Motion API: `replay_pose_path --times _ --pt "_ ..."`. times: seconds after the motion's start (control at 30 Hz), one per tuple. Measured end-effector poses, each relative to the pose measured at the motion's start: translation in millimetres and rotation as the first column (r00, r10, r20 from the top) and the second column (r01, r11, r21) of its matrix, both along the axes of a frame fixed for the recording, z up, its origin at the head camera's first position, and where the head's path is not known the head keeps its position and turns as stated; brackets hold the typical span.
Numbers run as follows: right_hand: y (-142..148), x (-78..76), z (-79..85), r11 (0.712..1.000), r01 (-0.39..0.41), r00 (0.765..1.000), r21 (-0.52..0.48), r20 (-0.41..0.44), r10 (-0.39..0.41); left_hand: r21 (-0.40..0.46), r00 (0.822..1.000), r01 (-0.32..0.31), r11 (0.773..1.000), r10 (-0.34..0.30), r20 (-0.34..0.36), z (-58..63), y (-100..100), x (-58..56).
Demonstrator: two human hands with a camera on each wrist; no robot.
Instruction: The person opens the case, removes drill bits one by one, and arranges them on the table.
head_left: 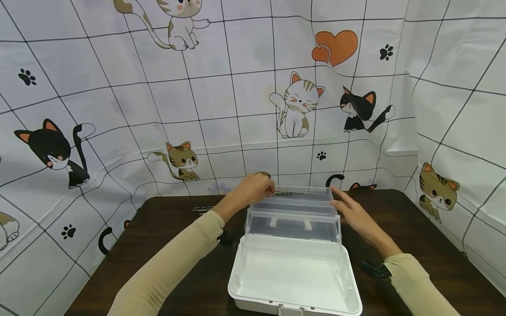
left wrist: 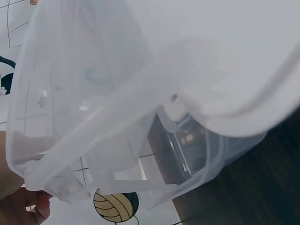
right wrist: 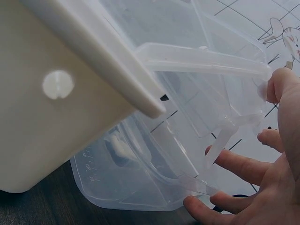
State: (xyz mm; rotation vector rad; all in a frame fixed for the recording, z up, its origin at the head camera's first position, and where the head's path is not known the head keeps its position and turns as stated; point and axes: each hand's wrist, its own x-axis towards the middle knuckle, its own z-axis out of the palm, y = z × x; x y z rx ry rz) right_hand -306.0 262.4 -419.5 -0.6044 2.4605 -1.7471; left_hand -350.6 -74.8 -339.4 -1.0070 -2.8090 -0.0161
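A white storage box [head_left: 292,272] stands with its clear lid and folding trays [head_left: 293,226] swung open to the back. My left hand [head_left: 253,191] is over the rear tray's left end. Its curled fingers pinch thin twisted metal rods, like drill bits [head_left: 286,192], that run rightward along the tray. In the left wrist view the curled fingers [left wrist: 40,210] show beside the clear plastic, the rods hidden. My right hand [head_left: 356,217] rests against the tray's right end. Its fingers [right wrist: 241,166] are spread and fairly straight, and the thumb side touches the clear plastic hinge arm [right wrist: 206,61].
More drill bits [head_left: 201,209] lie on the dark wooden table [head_left: 189,254], left of the trays. A white sheet printed with cats [head_left: 245,96] hangs behind the table and along its sides. The box's front latch [head_left: 290,310] faces me.
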Motion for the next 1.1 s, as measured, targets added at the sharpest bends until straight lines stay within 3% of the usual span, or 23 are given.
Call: replay_pose_path --times 0.4,0.63,0.87,1.1 --pt "-3 3.6 2.1 1.000 -0.001 1.000 0.006 -0.001 0.001 0.079 0.998 0.002 0.997 -0.006 0.056 5.8 -10 -0.3" --pt "0 0.4 0.7 1.000 0.006 1.000 0.021 -0.005 -0.006 0.130 0.998 0.055 0.990 -0.053 -0.023 19.8 -25 8.3" --pt "0 -1.4 -0.5 1.000 0.008 1.000 0.028 -0.003 -0.008 0.246 0.990 0.107 0.963 -0.079 -0.119 19.1 -60 11.9" --pt "0 -0.9 -0.8 1.000 0.011 1.000 0.026 -0.003 -0.011 0.298 0.991 0.041 0.954 0.001 -0.137 11.7 -100 13.9"
